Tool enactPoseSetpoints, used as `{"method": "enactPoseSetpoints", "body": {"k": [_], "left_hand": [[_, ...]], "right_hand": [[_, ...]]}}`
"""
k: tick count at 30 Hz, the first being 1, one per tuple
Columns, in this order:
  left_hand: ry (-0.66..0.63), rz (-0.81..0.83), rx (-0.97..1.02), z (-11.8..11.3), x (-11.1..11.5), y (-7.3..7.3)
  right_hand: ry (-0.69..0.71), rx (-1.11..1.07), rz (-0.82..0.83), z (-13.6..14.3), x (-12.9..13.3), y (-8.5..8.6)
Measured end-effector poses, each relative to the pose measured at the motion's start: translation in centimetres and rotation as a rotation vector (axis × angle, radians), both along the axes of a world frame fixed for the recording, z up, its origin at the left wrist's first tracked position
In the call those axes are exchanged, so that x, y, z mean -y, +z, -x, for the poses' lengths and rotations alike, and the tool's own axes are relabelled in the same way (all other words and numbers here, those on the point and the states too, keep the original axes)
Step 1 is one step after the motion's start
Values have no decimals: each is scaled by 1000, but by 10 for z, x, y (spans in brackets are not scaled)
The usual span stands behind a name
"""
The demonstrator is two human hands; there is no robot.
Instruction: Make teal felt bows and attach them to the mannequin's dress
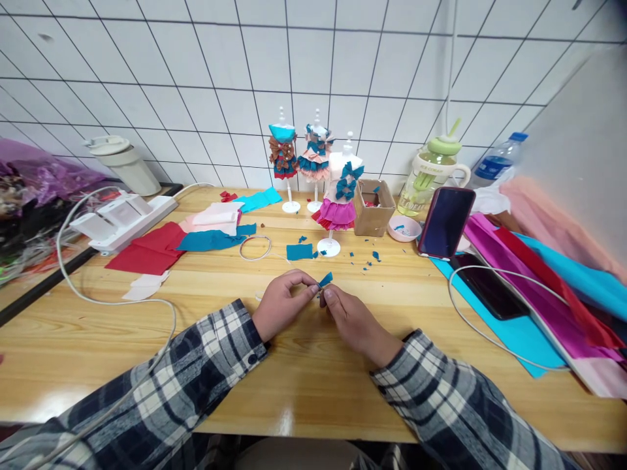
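Note:
Over the middle of the table, my left hand (285, 303) and my right hand (353, 321) meet fingertip to fingertip. Both pinch a small teal strip of crepe paper (326, 279), whose flared end sticks up above the fingers; its lower part is hidden. Just beyond lies a flat teal rectangle (299, 252) of the same paper, with torn teal scraps (375, 256) to its right. Behind these stands a mini dress form (336, 214) in a white and magenta paper dress with teal bows. Two more dressed forms (283, 150) stand farther back.
On the left lie red paper (149, 247), teal paper (210, 240) and a white power strip (132, 225) with a cable. At the right are a cardboard box (373, 212), a pink bowl (404, 228), a propped phone (445, 222), a drink bottle (426, 173) and coloured paper sheets (519, 274).

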State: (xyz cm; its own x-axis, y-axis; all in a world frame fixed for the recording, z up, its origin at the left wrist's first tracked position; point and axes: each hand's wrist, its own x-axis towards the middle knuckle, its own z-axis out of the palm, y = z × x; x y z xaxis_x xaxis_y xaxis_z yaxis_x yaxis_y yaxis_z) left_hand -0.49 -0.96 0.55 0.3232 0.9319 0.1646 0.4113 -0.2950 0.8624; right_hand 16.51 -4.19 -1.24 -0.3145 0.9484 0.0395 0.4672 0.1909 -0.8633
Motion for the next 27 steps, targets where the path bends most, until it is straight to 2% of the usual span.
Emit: {"method": "enactPoseSetpoints", "body": {"k": [12,27], "left_hand": [[-30,14,9,-1,0,1],[-38,16,31,0,-1,-2]], "right_hand": [[-20,-73,21,2,-3,-5],[-23,-141,83,2,-4,-2]]}}
